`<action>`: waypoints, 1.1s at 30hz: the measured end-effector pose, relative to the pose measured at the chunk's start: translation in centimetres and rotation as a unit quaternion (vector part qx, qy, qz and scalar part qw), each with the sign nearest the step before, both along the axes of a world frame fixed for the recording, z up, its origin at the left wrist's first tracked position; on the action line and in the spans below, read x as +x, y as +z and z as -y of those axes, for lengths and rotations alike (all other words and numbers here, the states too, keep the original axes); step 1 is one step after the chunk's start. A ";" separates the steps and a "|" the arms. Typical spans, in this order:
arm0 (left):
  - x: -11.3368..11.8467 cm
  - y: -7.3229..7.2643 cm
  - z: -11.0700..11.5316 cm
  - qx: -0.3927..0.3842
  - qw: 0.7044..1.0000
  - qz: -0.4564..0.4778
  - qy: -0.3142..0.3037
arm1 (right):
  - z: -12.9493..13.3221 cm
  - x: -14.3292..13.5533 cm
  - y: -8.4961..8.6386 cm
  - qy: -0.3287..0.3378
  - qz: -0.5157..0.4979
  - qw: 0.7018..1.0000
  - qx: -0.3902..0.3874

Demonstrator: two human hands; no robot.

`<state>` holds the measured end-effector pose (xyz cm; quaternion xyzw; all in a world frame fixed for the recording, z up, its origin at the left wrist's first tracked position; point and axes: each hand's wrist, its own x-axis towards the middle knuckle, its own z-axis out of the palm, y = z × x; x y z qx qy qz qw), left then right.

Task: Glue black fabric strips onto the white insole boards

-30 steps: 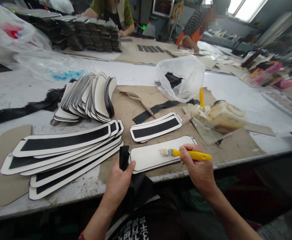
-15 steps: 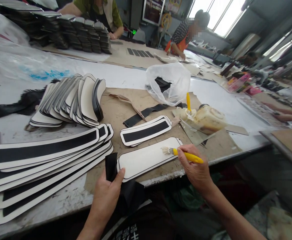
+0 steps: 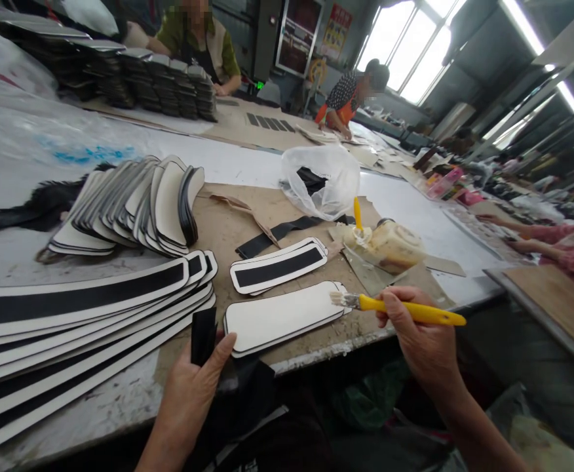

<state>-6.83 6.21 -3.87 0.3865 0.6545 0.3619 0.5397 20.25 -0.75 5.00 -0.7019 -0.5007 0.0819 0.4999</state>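
In my right hand (image 3: 422,337) is a paintbrush (image 3: 415,311) with a yellow handle, held nearly level. Its pale bristles are over the right end of a white panel (image 3: 282,313), which lies on another such piece; contact is hard to make out. My left hand (image 3: 193,387) is closed around a black strip of material (image 3: 203,335) at the table's front edge. The left thumb rests at the panel's left corner. Just behind lie smaller white pieces with a black centre strip (image 3: 280,267).
Long black-and-white pieces (image 3: 80,295) are fanned out at left, with curved pieces (image 3: 169,203) stacked behind them. A glue-smeared container (image 3: 395,246) and a plastic bag (image 3: 321,180) stand beyond the panel. Several people work around, one in a pink sleeve (image 3: 562,242) at right.
My right hand has moved the brush rightward along the panel to its right end, and the handle now points farther right. The left hand still holds the black strip. The view has shifted slightly.
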 end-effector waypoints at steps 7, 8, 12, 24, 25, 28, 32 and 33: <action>-0.5 2.8 2.4 0.036 0.996 0.069 0.046 | -0.8 -2.6 -0.8 0.083 -0.378 0.922 -0.021; -0.2 3.5 2.8 0.017 0.995 0.098 0.021 | -0.8 -3.0 -0.9 0.098 -0.401 0.910 -0.031; 1.2 5.3 3.7 -0.029 0.979 0.185 -0.078 | -0.6 -4.1 -1.3 0.142 -0.453 0.878 -0.057; 2.9 5.1 4.6 -0.003 0.985 0.146 -0.089 | 0.9 -3.1 -1.5 0.141 -0.470 0.870 -0.041; 3.1 5.1 4.7 -0.003 0.985 0.146 -0.096 | 1.0 -3.0 -1.6 0.140 -0.470 0.871 -0.038; 3.9 5.3 4.8 -0.004 0.981 0.143 -0.132 | 1.2 -2.8 -1.6 0.140 -0.469 0.871 -0.037; 4.7 5.0 4.8 0.000 0.983 0.132 -0.129 | 1.5 -2.4 -1.7 0.139 -0.473 0.869 -0.034; 4.8 4.8 4.8 -0.002 0.984 0.132 -0.121 | 1.6 -2.2 -1.7 0.134 -0.474 0.870 -0.031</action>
